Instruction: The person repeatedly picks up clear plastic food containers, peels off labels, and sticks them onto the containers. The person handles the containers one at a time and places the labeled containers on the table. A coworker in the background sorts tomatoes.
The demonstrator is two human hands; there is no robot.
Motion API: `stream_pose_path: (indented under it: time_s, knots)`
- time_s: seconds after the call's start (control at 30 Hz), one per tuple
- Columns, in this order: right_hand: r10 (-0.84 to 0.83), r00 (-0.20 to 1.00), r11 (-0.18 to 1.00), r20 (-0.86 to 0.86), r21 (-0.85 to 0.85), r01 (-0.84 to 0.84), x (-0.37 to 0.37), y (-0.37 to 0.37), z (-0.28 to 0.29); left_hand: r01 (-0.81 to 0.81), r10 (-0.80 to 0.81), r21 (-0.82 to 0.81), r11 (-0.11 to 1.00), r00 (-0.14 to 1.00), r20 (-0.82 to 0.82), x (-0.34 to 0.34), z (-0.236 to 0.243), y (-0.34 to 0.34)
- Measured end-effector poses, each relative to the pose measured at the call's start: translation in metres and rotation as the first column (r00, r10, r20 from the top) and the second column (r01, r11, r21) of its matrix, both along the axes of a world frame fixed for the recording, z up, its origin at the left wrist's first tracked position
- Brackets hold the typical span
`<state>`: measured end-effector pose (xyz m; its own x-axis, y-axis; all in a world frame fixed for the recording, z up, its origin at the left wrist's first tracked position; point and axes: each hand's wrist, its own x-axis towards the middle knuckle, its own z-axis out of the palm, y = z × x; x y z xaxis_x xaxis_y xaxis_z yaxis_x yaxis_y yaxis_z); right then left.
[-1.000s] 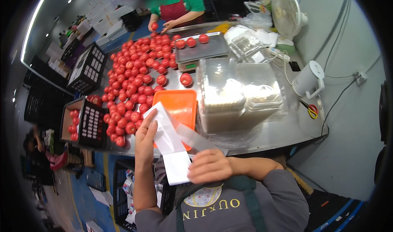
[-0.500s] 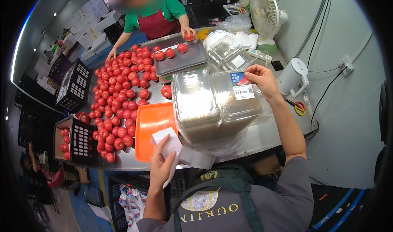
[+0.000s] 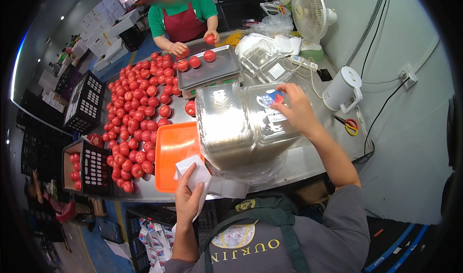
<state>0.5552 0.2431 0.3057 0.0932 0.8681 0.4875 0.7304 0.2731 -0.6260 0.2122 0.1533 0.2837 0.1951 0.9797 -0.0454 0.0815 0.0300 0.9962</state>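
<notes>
My left hand (image 3: 188, 198) is closed around a folded strip of white paper (image 3: 197, 176), which looks like label backing, above the near edge of an orange tray (image 3: 176, 147). A blue, red and white label (image 3: 275, 106) is on the lid of a clear plastic box at the top of the right stack of boxes (image 3: 277, 134). My right hand (image 3: 298, 110) reaches over that lid, its thumb and fingers apart and touching the label's right side. Another stack of clear boxes (image 3: 224, 123) stands directly left of it.
Many tomatoes (image 3: 137, 114) cover the table's left part. Opposite me, a person (image 3: 185, 20) handles tomatoes beside a scale (image 3: 210, 68). Scissors (image 3: 348, 124), a white kettle (image 3: 342, 89) and a fan (image 3: 311, 17) stand at right. Black crates (image 3: 89, 167) flank the table's left.
My right thumb and fingers have gone from pinching the label's upper corner to spreading over its right side. The person opposite has drawn both hands closer together, lifting a tomato. My left hand stays put.
</notes>
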Motion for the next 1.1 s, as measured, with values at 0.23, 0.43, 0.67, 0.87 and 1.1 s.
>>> stream_pose_path:
  time_s: [0.23, 0.43, 0.67, 0.87, 1.1]
  knots:
    - [-0.121, 0.808, 0.989, 0.577, 0.139, 0.049, 0.007, -0.001, -0.005, -0.049, 0.051, -0.066, 0.997, 0.998, 0.026, 0.002, 0.000, -0.005]
    - [0.333, 0.850, 0.905, 0.408, 0.116, -0.409, -0.067, -0.028, 0.025, -0.040, 0.040, -0.014, 0.999, 0.999, -0.017, 0.004, -0.006, -0.009]
    - [0.307, 0.879, 0.815, 0.363, 0.376, -0.440, -0.090, -0.025, -0.008, -0.067, 0.070, 0.052, 0.996, 0.996, -0.058, 0.015, -0.002, -0.015]
    - [0.338, 0.896, 0.750, 0.290, 0.492, -0.442, -0.078, -0.028, 0.004, -0.048, 0.057, 0.090, 0.995, 0.993, -0.099, 0.026, -0.002, -0.014]
    - [0.020, 0.816, 0.861, -0.577, 0.424, 0.279, 0.082, 0.005, 0.078, -0.177, 0.189, 0.096, 0.980, 0.972, -0.140, 0.023, -0.001, -0.023]
